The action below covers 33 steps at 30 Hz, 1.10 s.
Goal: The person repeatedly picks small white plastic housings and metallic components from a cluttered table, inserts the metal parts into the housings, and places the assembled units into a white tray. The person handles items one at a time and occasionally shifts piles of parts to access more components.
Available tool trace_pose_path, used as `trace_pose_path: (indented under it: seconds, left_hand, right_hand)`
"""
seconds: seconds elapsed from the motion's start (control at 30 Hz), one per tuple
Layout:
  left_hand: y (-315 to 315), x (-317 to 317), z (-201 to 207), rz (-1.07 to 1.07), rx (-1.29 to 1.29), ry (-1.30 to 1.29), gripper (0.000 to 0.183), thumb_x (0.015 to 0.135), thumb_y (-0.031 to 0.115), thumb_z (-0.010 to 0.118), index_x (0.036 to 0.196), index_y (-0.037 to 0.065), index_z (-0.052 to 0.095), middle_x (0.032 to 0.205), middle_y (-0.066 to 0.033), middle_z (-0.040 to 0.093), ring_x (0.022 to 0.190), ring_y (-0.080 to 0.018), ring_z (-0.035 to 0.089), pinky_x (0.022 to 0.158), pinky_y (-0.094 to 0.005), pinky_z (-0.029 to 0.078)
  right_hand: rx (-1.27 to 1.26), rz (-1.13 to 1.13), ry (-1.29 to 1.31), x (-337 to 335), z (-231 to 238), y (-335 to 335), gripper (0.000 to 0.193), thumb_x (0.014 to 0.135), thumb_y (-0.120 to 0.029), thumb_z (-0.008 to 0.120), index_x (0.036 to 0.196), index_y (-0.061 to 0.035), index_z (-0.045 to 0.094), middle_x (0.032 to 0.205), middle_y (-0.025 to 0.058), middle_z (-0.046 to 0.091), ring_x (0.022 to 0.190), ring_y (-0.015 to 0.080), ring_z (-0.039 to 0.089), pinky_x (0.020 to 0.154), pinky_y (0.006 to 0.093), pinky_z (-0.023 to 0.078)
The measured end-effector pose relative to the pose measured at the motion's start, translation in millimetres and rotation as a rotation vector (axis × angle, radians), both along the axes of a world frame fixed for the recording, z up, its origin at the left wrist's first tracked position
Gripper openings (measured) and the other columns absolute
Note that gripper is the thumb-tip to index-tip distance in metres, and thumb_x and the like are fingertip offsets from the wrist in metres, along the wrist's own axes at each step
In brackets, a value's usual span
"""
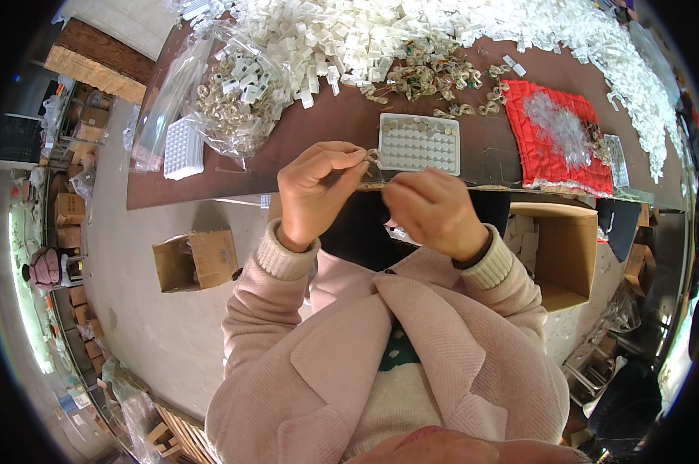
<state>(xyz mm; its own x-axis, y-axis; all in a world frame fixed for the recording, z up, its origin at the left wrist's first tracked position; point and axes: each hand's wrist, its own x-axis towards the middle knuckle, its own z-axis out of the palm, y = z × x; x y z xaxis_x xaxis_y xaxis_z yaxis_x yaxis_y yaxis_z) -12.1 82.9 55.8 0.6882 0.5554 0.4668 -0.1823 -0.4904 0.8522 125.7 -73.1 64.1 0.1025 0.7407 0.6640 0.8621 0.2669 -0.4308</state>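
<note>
My left hand [316, 185] is raised at the table's near edge, thumb and forefinger pinched on a small coil of beige wire [372, 156]. Just to its right, my right hand [434, 207] hangs in front of the edge with its fingers curled inward. Motion smears those fingertips, so what they hold, if anything, is hidden. Beyond both hands lies a white tray [419, 153] with rows of small round hollows. Little round pieces [421, 125] sit in its far rows. Behind the tray, a heap of similar wire coils [431, 73] is spread on the table.
A large pile of white plastic pieces [349, 39] covers the table's far side. At left are a clear bag of parts [237, 108] and stacked white trays [184, 148]. A red cloth [531, 147] bearing clear bits lies right. Cardboard boxes [214, 259] stand below the table.
</note>
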Motion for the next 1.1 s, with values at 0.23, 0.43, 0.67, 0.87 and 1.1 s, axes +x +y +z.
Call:
trace_pose_path:
  seconds: [0.23, 0.43, 0.67, 0.87, 1.1]
  left_hand:
    - [-6.1, -8.7, 2.1, -0.200, 0.047, 0.017, 0.020, 0.081, -0.016, 0.072, 0.095, -0.002, 0.074, 0.103, -0.0129, 0.071, 0.088, -0.0155, 0.069, 0.075, -0.0251, 0.056]
    - [-8.1, -9.3, -0.8, -0.069, -0.078, -0.052, 0.020, 0.080, -0.016, 0.072, 0.093, -0.001, 0.073, 0.102, -0.0129, 0.071, 0.089, -0.0161, 0.069, 0.077, -0.0251, 0.056]
    - [-7.9, -11.4, -2.9, -0.251, 0.027, -0.014, 0.017, 0.081, -0.015, 0.073, 0.090, -0.001, 0.071, 0.103, -0.0141, 0.070, 0.089, -0.0154, 0.068, 0.077, -0.0251, 0.056]
    - [-14.1, -11.7, -7.0, -0.228, -0.234, -0.125, 0.014, 0.085, -0.013, 0.071, 0.094, -0.002, 0.069, 0.106, -0.0151, 0.069, 0.087, -0.0147, 0.067, 0.075, -0.0246, 0.056]
    - [-16.6, -11.8, -6.7, -0.098, -0.046, -0.093, 0.016, 0.084, -0.014, 0.071, 0.094, -0.002, 0.070, 0.105, -0.0143, 0.070, 0.088, -0.0145, 0.068, 0.076, -0.0248, 0.056]
  right_hand:
    - [0.053, -0.105, 0.280, 10.0, -3.8, 12.6, 0.018, 0.079, 0.005, 0.069, 0.096, -0.0028, 0.069, 0.090, 0.0133, 0.067, 0.077, 0.0300, 0.067, 0.068, 0.0363, 0.054]
    - [0.033, 0.047, 0.072, -11.7, -11.4, 7.7, 0.018, 0.074, 0.000, 0.071, 0.090, -0.0082, 0.067, 0.084, 0.0064, 0.064, 0.069, 0.0270, 0.062, 0.061, 0.0366, 0.050]
    - [0.013, 0.021, 0.386, 10.9, -4.1, 6.9, 0.017, 0.078, 0.005, 0.069, 0.093, -0.0028, 0.067, 0.086, 0.0107, 0.064, 0.070, 0.0279, 0.064, 0.064, 0.0345, 0.051]
    - [-0.070, 0.120, 0.624, -5.6, -20.4, 3.9, 0.014, 0.082, 0.005, 0.069, 0.094, -0.0011, 0.066, 0.084, 0.0102, 0.064, 0.068, 0.0234, 0.063, 0.060, 0.0312, 0.049]
    - [-0.116, 0.111, 0.591, -6.3, -12.9, 0.0, 0.012, 0.079, 0.004, 0.070, 0.089, -0.0013, 0.066, 0.080, 0.0089, 0.063, 0.067, 0.0227, 0.063, 0.059, 0.0302, 0.048]
